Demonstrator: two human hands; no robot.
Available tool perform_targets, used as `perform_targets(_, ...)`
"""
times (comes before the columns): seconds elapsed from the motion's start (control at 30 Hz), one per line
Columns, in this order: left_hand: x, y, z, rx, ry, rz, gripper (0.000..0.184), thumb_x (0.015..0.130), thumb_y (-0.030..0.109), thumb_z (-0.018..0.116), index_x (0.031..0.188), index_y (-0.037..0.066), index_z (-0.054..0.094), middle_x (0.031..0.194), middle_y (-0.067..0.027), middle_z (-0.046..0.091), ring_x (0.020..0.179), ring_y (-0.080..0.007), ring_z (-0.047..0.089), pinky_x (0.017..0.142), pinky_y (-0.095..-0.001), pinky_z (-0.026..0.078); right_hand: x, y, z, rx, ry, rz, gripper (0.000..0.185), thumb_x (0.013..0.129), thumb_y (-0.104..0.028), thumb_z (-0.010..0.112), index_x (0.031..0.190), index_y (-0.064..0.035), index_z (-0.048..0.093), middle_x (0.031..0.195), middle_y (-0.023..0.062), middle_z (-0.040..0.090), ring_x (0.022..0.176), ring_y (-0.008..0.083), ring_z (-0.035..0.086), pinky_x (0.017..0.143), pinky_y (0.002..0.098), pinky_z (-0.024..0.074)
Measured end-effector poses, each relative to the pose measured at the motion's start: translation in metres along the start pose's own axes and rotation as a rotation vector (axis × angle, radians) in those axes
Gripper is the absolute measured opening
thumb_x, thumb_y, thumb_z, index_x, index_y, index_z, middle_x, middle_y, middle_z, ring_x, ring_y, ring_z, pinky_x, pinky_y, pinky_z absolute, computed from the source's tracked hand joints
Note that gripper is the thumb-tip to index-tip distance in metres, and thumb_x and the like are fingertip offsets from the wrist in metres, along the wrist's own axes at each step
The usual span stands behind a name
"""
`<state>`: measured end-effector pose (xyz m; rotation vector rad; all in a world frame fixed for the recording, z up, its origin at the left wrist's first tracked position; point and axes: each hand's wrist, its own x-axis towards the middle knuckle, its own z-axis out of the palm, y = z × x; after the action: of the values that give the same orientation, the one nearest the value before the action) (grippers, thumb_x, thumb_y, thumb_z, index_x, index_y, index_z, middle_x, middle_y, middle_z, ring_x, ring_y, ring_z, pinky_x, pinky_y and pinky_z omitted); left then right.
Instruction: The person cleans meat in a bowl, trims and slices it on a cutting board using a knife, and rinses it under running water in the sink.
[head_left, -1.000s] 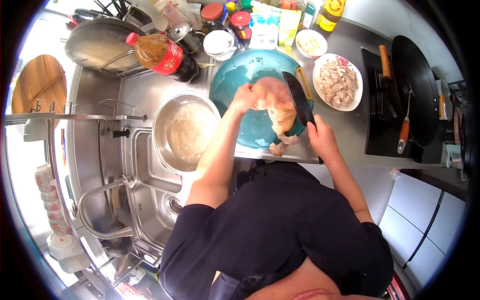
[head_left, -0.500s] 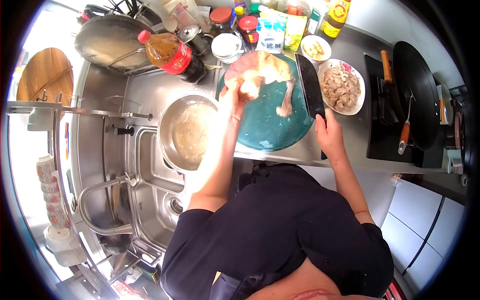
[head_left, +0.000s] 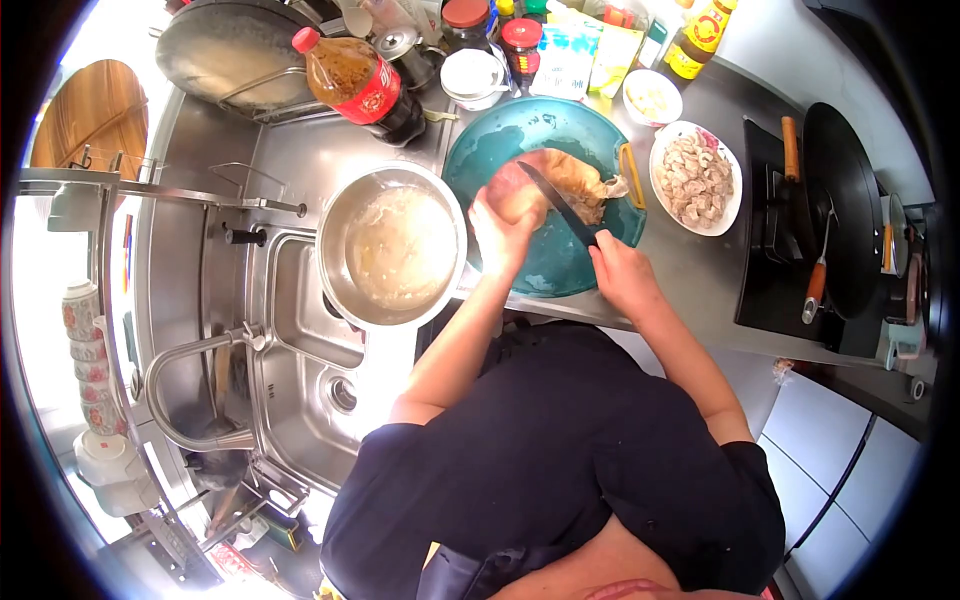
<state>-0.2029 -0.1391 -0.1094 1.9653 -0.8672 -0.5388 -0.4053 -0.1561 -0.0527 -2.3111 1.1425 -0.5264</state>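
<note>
A large piece of raw poultry (head_left: 575,180), pink on its left side with yellowish skin on the right, lies on the round green cutting board (head_left: 545,268). My left hand (head_left: 503,235) grips its near left end, the fingers partly hidden by the meat. My right hand (head_left: 622,272) is closed round the handle of a cleaver (head_left: 562,206), whose dark blade slants up and left across the meat. The blade shows nearly edge-on; how deep it sits in the meat I cannot tell.
Left of the board, a steel bowl (head_left: 332,250) of cloudy liquid stands beside the sink (head_left: 285,300). To the right are a plate (head_left: 733,205) of cut meat, a small bowl (head_left: 672,117) and a black wok (head_left: 850,250). A cola bottle (head_left: 372,98) and several jars line the back.
The poultry, held up over the board by my left hand before, now lies on it. My right hand has brought the cleaver left and turned its blade onto the meat.
</note>
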Motion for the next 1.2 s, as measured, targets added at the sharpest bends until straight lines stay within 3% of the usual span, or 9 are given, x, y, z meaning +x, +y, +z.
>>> perform_targets(0.1,-0.003,0.019,-0.001,0.213,0.013,0.206,0.083,0.065,0.025,0.080,0.132,0.002,0.038,0.133,-0.0249,0.039,0.118,-0.0456,0.040,0.100,-0.0473,0.040,0.003,0.003,0.001,-0.028,-0.012,-0.017,0.014,0.090,-0.012,0.055,0.087,-0.0038,0.044,0.077,0.0165,0.061,0.067,0.0381,0.061,0.057,0.0460,0.0492)
perform_targets(0.3,0.011,0.019,0.001,0.420,-0.121,0.250,0.059,0.067,0.018,0.071,0.116,-0.001,0.047,0.116,-0.0231,0.046,0.107,-0.0419,0.044,0.094,-0.0473,0.043,0.005,0.010,0.007,-0.106,-0.160,0.067,0.014,0.092,-0.014,0.052,0.089,-0.0028,0.044,0.073,0.0182,0.063,0.067,0.0386,0.063,0.058,0.0471,0.0501)
perform_targets(0.43,0.017,0.007,0.003,0.407,-0.154,0.325,0.052,0.069,0.016,0.067,0.113,-0.002,0.047,0.111,-0.0227,0.048,0.105,-0.0418,0.044,0.093,-0.0472,0.042,0.017,0.009,0.019,-0.116,-0.270,0.153,0.016,0.093,-0.016,0.050,0.091,-0.0020,0.043,0.068,0.0200,0.062,0.066,0.0390,0.063,0.059,0.0481,0.0504)
perform_targets(0.6,0.026,0.004,0.001,0.299,-0.147,0.310,0.050,0.071,0.015,0.064,0.114,-0.003,0.047,0.111,-0.0231,0.048,0.104,-0.0419,0.044,0.094,-0.0482,0.041,0.049,0.001,0.032,-0.109,-0.257,0.079,0.020,0.094,-0.019,0.050,0.094,0.0006,0.045,0.067,0.0218,0.062,0.067,0.0411,0.063,0.060,0.0500,0.0499)
perform_targets(0.73,0.044,-0.019,0.004,0.165,-0.022,0.388,0.032,0.074,0.012,0.056,0.099,-0.003,0.044,0.102,-0.0269,0.049,0.095,-0.0454,0.047,0.088,-0.0533,0.039,0.090,-0.012,0.045,-0.156,-0.351,0.041,0.023,0.095,-0.020,0.049,0.098,0.0023,0.047,0.070,0.0227,0.063,0.067,0.0410,0.063,0.063,0.0505,0.0500)
perform_targets(0.9,0.049,-0.023,0.004,0.145,-0.021,0.237,0.040,0.076,0.013,0.054,0.110,-0.006,0.044,0.105,-0.0264,0.049,0.098,-0.0439,0.047,0.090,-0.0523,0.039,0.102,-0.021,0.042,-0.161,-0.313,0.005,0.024,0.094,-0.021,0.049,0.097,0.0023,0.051,0.071,0.0212,0.064,0.071,0.0394,0.065,0.070,0.0491,0.0500)
perform_targets(1.13,0.010,0.004,0.014,0.249,-0.135,0.407,0.034,0.074,0.010,0.061,0.102,-0.002,0.045,0.105,-0.0225,0.049,0.100,-0.0407,0.046,0.086,-0.0471,0.043,0.043,0.002,0.000,-0.186,-0.372,0.213,0.023,0.095,-0.023,0.049,0.096,-0.0003,0.047,0.071,0.0203,0.064,0.071,0.0399,0.064,0.064,0.0493,0.0500)
perform_targets(1.2,0.003,0.008,0.019,0.239,-0.183,0.374,0.036,0.072,0.010,0.064,0.102,-0.001,0.046,0.107,-0.0217,0.049,0.100,-0.0399,0.046,0.086,-0.0469,0.043,0.033,0.004,-0.006,-0.176,-0.367,0.247,0.023,0.096,-0.024,0.048,0.096,-0.0010,0.047,0.072,0.0205,0.064,0.071,0.0405,0.064,0.063,0.0496,0.0499)
